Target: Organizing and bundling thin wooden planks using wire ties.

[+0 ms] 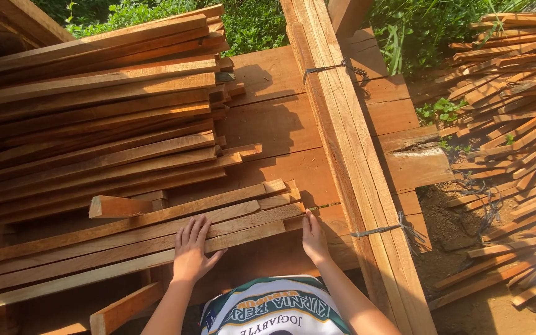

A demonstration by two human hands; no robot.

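Nearest the camera: a white and green jersey [274, 313], both forearms reaching forward from it. Left hand [191, 251] lies flat, fingers spread, on top of the nearest wooden slats [156, 239]. It presses down and grips nothing. Right hand [313, 239] is set against the right-hand ends of the same slats, fingers curled at the end grain; whether it closes around one cannot be told. The hands are apart, the slat bundle between and under them.

Slats under the hands: about five long thin strips, lying side by side, running left to right and rising slightly to the right. One short offcut [116, 206] rests just behind them, to the left.

Beyond: a large stack of slats [94, 111], too many to count, ends roughly flush. All sit on a bench of wide boards [280, 124]. A bundle of long planks [348, 161], tied with wire in two places, runs away along the right.

Far right, on bare earth: a loose pile of slats [516, 93]. Green plants [255, 22] behind. Outdoors, strong sun.
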